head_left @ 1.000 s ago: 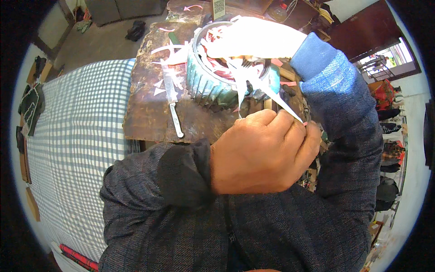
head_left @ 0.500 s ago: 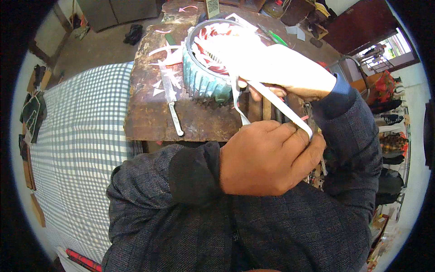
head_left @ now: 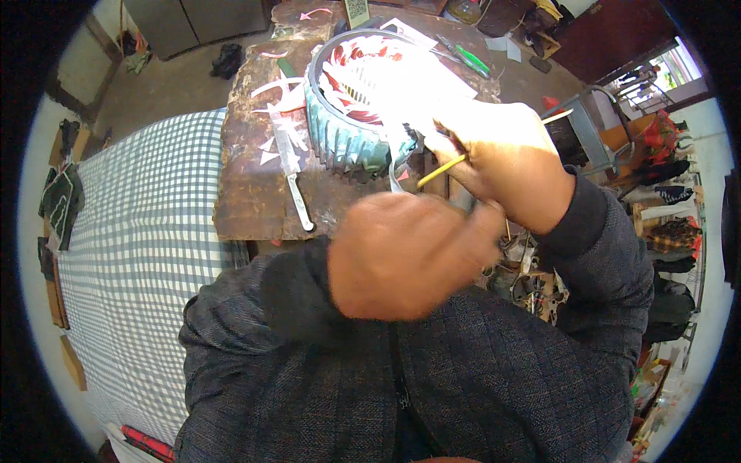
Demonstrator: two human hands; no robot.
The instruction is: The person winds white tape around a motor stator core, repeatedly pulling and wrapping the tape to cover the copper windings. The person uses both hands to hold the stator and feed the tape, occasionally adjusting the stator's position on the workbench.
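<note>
On the wooden bench stands a motor stator (head_left: 343, 139) with a blue-green ribbed housing, its inside lined with red-and-white windings. Strong light washes out its right side. My right hand (head_left: 502, 150) is beside it, fingers closed around a thin yellow rod (head_left: 441, 171) that slants past the hand on both sides. Closer to my body, my left hand (head_left: 409, 258) is smeared by motion, its fingers bent and partly hidden. A narrow white tape (head_left: 394, 166) hangs from the stator's near rim and passes behind my left hand; whether that hand holds it cannot be made out.
A white-handled knife (head_left: 298, 202) lies left of the stator among pink and white scraps (head_left: 279, 96). Green-handled pliers (head_left: 471, 62) rest at the far side of the bench. A checked cloth (head_left: 147, 231) covers the surface at left, and a metal-framed chair (head_left: 602, 147) stands at right.
The white tape's loop no longer shows between my hands. A yellow rod now appears in my right hand, which has turned and moved slightly nearer. My left hand has shifted left.
</note>
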